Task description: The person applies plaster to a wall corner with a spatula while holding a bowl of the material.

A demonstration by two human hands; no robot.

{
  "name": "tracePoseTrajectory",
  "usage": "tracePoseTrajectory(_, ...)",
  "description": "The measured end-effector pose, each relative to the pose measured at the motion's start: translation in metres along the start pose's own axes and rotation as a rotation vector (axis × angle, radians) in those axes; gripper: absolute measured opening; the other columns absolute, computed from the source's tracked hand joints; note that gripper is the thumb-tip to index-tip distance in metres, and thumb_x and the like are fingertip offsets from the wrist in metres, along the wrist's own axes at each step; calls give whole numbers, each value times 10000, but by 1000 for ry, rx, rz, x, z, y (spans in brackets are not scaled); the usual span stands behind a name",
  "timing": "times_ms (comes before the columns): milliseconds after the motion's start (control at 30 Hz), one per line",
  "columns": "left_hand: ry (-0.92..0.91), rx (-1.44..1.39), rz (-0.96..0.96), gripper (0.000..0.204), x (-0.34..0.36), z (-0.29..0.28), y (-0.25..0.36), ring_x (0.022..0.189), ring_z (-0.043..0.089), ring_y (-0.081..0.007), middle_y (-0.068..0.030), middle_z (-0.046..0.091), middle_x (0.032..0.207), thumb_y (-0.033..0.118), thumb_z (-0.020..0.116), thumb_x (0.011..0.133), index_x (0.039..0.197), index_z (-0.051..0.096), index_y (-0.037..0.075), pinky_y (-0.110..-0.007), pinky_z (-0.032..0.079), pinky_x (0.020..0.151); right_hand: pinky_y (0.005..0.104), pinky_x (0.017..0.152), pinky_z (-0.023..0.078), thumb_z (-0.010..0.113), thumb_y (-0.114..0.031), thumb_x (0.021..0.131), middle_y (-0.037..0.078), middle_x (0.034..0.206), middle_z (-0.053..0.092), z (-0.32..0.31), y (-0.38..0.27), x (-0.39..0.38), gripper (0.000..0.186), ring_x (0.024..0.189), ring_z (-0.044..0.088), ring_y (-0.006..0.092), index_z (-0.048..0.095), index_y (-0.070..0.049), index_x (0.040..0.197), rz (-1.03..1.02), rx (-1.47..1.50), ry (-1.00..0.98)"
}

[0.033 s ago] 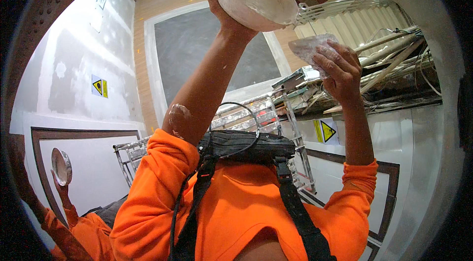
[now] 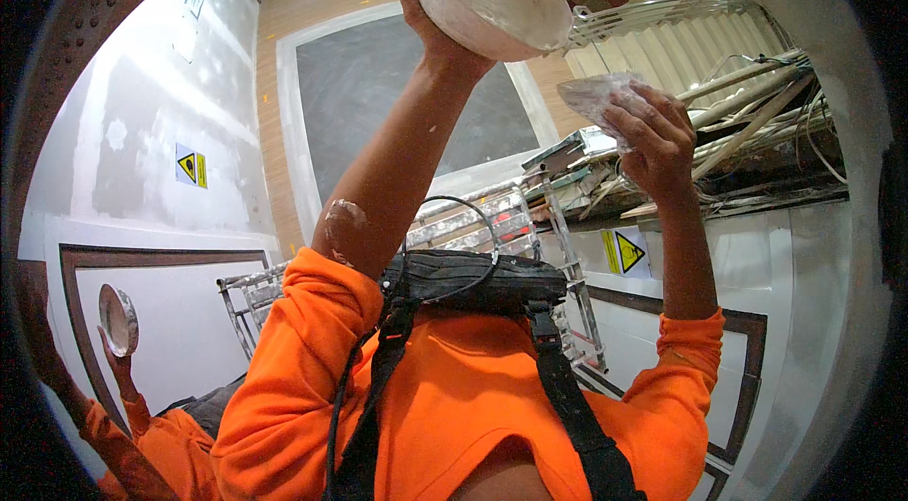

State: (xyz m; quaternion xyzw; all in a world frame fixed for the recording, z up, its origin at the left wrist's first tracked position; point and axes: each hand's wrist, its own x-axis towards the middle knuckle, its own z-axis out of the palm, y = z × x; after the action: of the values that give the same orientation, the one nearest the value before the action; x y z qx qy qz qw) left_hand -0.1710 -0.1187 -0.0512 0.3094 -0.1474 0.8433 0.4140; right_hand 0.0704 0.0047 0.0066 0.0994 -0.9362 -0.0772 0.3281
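Note:
My left hand [image 2: 452, 52] is raised at the top, its fingers wrapped round the side and underside of a round bowl [image 2: 497, 4]. The bowl is tilted, and pale filler coats its inside. To the right, my right hand [image 2: 657, 127] grips a flat, wedge-shaped scraper [image 2: 591, 96] smeared with white filler. Its pointed end faces left, below the bowl and apart from it. The fingers hide the scraper's grip end. White smears mark my right fingers and my left forearm.
Scaffold frames [image 2: 572, 264] stand below and behind me. Cables and battens [image 2: 757, 113] pile up at the right. A dark grey panel [image 2: 397, 94] lies beyond my left arm. At lower left, a person in orange [image 2: 175, 449] holds another bowl [image 2: 118, 321] near a patched wall [image 2: 123, 160].
The scraper has turned slightly in my right hand, and its pointed end has shifted a little. The bowl and my left hand stay almost where they were.

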Motion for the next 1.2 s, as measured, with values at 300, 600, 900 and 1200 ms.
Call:
tracePoseTrajectory(300,196,81,132,767,5,-25,-9,1092,453,-329,-132,471,1191,658,480,694,1242,403,127,-493,385,929,293,798,473,597,-141,728,82,939,630,-23,-68,24,305,845,598,151,589,24,985,465,535,-271)
tracePoseTrajectory(600,232,80,133,775,4,-34,-14,1075,473,-347,-153,491,1183,635,439,700,1263,402,104,-492,388,902,232,570,435,605,-133,733,46,739,604,-45,-155,102,282,629,516,82,566,31,959,467,909,-561)
tracePoseTrajectory(900,425,235,191,822,1,-30,2,1005,483,-353,-149,514,1095,724,370,654,1182,460,101,-507,391,820,369,543,454,574,-133,741,163,650,573,-30,-182,111,253,604,562,284,546,8,950,349,1005,-456)
tracePoseTrajectory(1200,383,156,175,826,10,-42,-9,1017,486,-351,-146,518,1113,723,381,651,1191,457,103,-513,391,821,320,509,437,578,-142,733,168,600,541,-26,-182,115,277,511,549,220,559,41,941,362,829,-428)
